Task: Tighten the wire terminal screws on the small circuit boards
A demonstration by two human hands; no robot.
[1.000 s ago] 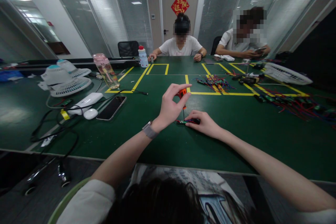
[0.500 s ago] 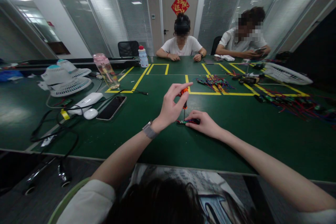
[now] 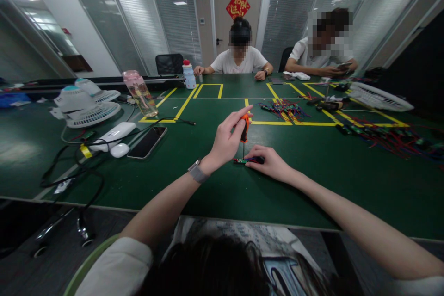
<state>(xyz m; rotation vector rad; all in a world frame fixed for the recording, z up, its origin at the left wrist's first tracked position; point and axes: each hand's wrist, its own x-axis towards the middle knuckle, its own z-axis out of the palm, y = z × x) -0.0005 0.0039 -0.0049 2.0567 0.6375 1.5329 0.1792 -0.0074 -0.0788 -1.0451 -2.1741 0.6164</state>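
The small green circuit board lies on the green table straight ahead of you, beneath the near-upright screwdriver, whose tip appears to meet it. Your left hand grasps the orange-and-black handle between thumb and fingers, index stretched forward. Your right hand seems to pinch the board's right end, beside dark wires; finer detail is too small to tell. You look to be driving or loosening a screw; the next move calls for a straight shaft and a firmly pinned board. Farther left, past the smartphone, the pink-lidded clear bottle holds pale yellowish liquid; the red-topped bottle hides its contents.
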